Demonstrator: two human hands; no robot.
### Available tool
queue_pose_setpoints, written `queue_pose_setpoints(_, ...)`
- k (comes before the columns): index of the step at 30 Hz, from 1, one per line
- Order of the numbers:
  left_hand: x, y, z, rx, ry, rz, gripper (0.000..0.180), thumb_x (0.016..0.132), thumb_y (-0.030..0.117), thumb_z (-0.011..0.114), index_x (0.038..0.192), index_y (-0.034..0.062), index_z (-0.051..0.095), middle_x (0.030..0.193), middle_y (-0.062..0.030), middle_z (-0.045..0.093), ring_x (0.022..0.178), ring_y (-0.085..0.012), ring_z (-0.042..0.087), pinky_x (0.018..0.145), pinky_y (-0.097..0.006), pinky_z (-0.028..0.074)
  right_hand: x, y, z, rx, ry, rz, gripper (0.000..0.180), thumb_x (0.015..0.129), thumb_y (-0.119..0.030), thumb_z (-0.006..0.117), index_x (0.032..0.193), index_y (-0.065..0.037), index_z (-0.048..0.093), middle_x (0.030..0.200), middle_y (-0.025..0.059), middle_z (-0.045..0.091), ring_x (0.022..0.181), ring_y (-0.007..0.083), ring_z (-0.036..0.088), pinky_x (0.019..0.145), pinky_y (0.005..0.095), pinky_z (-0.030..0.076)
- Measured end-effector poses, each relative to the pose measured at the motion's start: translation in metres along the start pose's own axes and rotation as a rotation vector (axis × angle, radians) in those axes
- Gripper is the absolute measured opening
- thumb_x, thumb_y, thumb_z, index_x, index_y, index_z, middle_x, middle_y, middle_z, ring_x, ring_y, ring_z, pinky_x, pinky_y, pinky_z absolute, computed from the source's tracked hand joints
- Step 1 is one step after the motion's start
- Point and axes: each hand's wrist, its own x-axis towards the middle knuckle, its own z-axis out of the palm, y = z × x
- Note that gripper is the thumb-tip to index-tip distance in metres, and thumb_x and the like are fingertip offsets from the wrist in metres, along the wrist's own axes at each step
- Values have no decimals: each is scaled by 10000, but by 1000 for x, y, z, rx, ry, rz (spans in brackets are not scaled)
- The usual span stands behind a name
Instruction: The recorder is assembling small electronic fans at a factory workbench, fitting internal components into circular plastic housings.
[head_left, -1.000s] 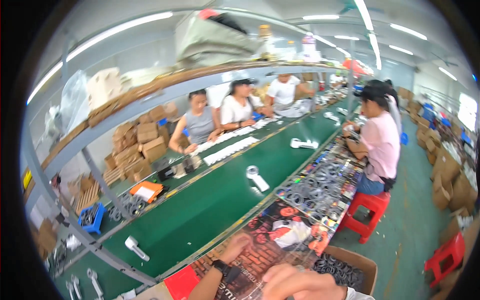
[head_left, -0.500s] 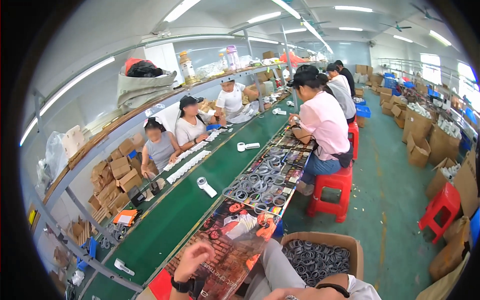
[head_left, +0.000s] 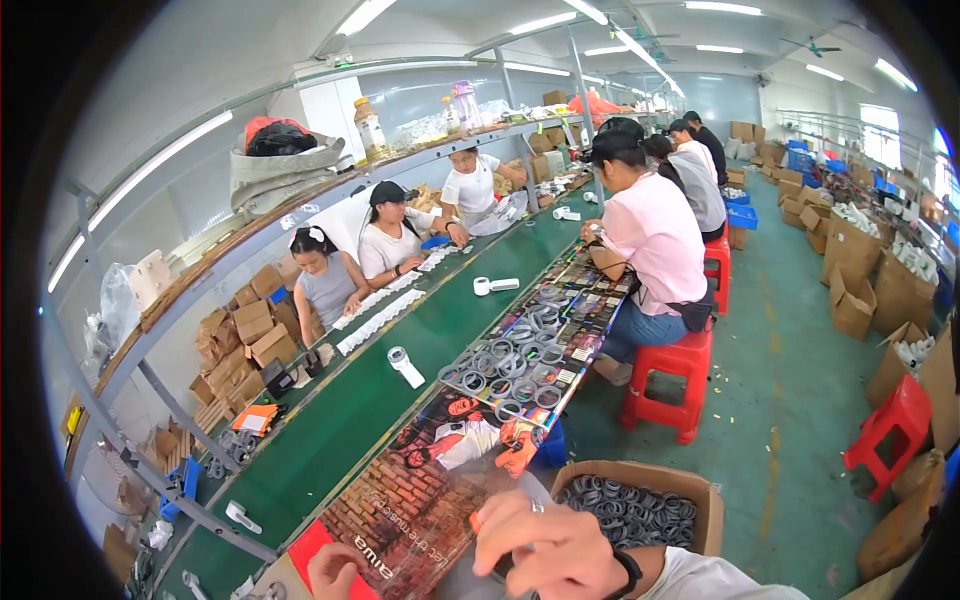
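Observation:
My right hand (head_left: pixel 550 545) hangs over the near end of the bench, fingers bent and apart, nothing visible in them. At the lower edge, partly cut off, my left hand (head_left: pixel 335 572) is loosely curled with thumb and fingers apart beside the red corner of the printed sheet (head_left: pixel 400 510). Several grey rings (head_left: pixel 512 366) lie in a loose heap farther along the bench. Left of it runs a green conveyor belt (head_left: pixel 345 425). White devices with a round head and a handle lie on it, the nearest full one a white handheld device (head_left: pixel 405 367).
A carton of grey rings (head_left: pixel 640 510) stands right of my legs. A person in pink (head_left: pixel 655 235) sits on a red stool (head_left: pixel 668 385) ahead; others work across the belt beside white strips (head_left: pixel 380 320). A metal shelf frame (head_left: pixel 150 470) rises at left. Cartons line the right side.
My right hand has come up and left over the bench from the lower edge. My left hand has dropped down toward the lower edge. The view has shifted slightly.

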Motion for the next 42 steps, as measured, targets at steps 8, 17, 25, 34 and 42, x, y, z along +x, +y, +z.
queue_pose_setpoints(8,34,135,22,76,-178,962,406,828,83,553,1223,8,500,848,-219,610,626,-316,594,523,-376,461,-213,101,-47,-252,-1129,1168,362,874,-280,511,1151,-51,544,1056,134,617,855,294,593,759,340,465)
queue_pose_setpoints(17,20,196,-32,478,-483,835,217,856,148,538,1016,5,509,819,-128,627,697,-305,629,699,-407,449,-316,217,-16,-725,-826,1332,501,772,-304,583,1189,-32,528,1096,234,589,1021,365,566,884,418,453)
queue_pose_setpoints(25,56,205,-64,365,-978,584,470,926,402,408,1209,27,420,621,-28,549,762,-289,624,750,-411,402,-385,220,24,-1150,-944,1363,603,809,-324,584,1328,-93,384,1379,263,298,1165,475,419,924,513,412)
queue_pose_setpoints(34,56,190,2,54,-289,822,356,880,287,533,1154,64,486,755,-121,636,580,-249,558,577,-351,433,-383,208,16,-978,-851,1403,724,813,-305,575,1414,-144,205,1419,267,209,1227,473,356,949,499,412)
queue_pose_setpoints(42,71,153,-33,276,-407,1050,265,909,304,511,1127,152,509,854,-196,649,566,-248,533,576,-344,425,-422,234,10,-636,-907,1609,720,832,-354,520,1433,-169,170,1432,262,213,1277,480,292,1011,513,339)
